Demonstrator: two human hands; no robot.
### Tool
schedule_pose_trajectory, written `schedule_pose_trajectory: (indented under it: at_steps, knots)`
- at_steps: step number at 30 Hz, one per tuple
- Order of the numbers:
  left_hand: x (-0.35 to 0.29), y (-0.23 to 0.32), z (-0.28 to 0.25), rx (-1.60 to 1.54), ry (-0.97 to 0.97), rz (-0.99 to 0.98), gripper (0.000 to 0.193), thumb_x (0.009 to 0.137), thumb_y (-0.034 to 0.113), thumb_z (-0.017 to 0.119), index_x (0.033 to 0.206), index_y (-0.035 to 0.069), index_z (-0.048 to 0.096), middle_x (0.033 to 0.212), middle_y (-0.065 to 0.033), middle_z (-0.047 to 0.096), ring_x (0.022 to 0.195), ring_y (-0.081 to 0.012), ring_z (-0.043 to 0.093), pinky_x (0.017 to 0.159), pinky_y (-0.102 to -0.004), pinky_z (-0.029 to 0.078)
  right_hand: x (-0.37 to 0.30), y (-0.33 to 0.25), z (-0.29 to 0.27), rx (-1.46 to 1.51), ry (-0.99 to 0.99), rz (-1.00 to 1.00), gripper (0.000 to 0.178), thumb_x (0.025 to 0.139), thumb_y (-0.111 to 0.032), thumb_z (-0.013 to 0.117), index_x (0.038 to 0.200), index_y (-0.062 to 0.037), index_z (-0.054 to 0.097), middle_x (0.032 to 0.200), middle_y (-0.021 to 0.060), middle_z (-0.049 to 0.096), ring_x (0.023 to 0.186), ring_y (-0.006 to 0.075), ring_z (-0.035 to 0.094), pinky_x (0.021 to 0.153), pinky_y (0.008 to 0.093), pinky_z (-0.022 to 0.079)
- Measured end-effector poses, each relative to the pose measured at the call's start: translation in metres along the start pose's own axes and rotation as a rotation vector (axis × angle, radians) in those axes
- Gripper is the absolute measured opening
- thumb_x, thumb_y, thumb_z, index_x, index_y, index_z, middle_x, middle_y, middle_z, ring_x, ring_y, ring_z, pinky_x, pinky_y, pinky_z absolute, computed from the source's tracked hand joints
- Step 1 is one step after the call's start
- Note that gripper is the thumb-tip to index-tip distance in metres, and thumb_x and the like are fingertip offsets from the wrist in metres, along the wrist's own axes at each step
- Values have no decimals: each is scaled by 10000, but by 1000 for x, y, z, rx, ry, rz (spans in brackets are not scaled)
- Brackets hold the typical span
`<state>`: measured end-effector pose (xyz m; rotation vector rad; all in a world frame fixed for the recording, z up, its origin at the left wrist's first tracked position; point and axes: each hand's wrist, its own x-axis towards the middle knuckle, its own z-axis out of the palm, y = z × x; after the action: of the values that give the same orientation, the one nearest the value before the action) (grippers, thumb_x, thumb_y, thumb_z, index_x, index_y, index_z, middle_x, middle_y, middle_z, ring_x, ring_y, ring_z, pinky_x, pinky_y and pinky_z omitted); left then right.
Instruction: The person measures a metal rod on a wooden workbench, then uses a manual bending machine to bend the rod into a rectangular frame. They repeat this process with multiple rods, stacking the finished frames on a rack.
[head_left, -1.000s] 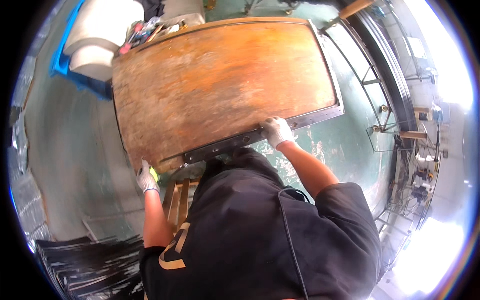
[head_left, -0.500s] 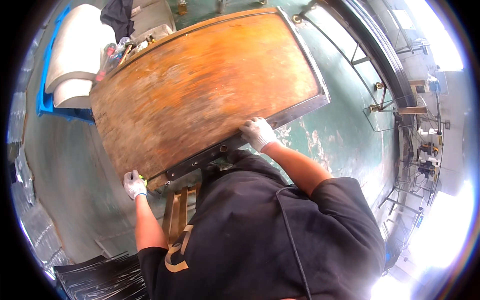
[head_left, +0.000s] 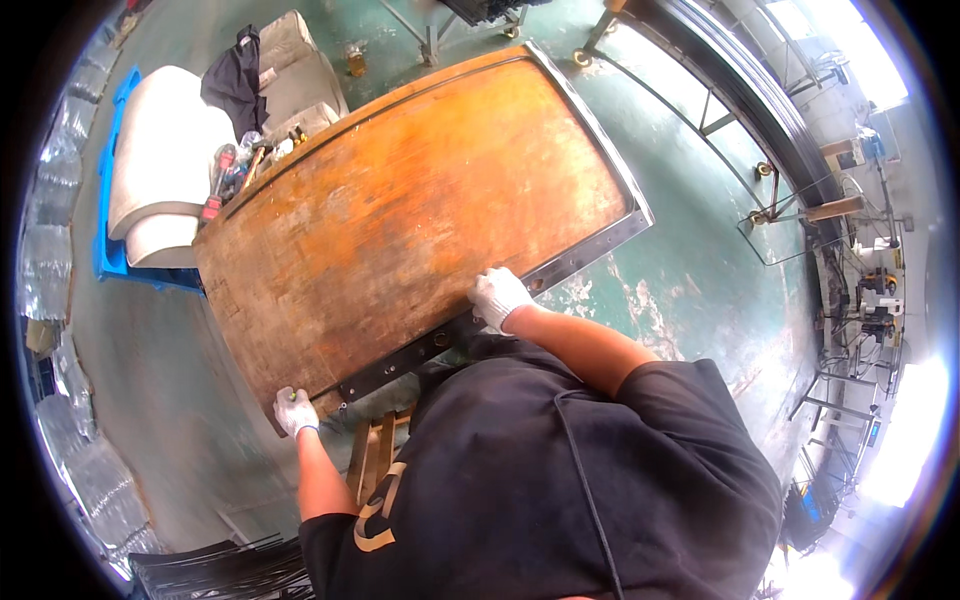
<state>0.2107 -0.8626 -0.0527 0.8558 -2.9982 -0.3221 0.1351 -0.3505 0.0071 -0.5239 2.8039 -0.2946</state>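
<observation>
Well, hands (head_left: 499, 299) (head_left: 295, 411) at table (head_left: 400, 230), blue pallet (head_left: 117, 262) (rolls (head_left: 170, 145) aboard)

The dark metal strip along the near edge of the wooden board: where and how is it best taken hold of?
Probably at the middle of the dark metal strip, from its near side, palm down: it is long and narrow, so the middle should balance best, and that side is free of the board. The right hand rests there.

Head-worn view, looking down (wide fisheye)
</observation>
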Motion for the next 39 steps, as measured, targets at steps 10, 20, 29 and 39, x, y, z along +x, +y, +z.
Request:
schedule_pose_trajectory:
  at_steps: [10,20,29,39]
  knots:
    - [2,5,-2,-280,-122,-128,444,736,-17,652,1179,15,648,1125,-150,626,972,-273,638,884,-396,531,-12,13,-8,51,15,-88,283,838,-294,699,973,-47,669,941,162,681,929,349,662,797,455,517]
    - [9,2,-16,-1072,-337,-369,360,807,-59,648,1162,-38,595,912,-140,658,667,-232,663,558,-372,574,-20,30,-71,34,82,-174,153,802,-237,707,886,-114,672,859,93,650,911,310,661,779,434,526]
    - [-7,47,20,-222,63,88,195,732,-8,613,899,23,710,922,-185,665,850,-345,662,786,-438,526,-30,55,-153,78,435,-187,81,795,-152,701,865,-121,672,828,78,637,826,313,630,728,426,493]
    - [-40,193,44,-225,110,425,184,716,21,644,860,108,720,932,-127,669,941,-346,636,829,-480,508,-35,144,-296,-38,1001,-18,129,815,-39,655,928,-87,696,857,134,680,838,361,654,735,443,525]
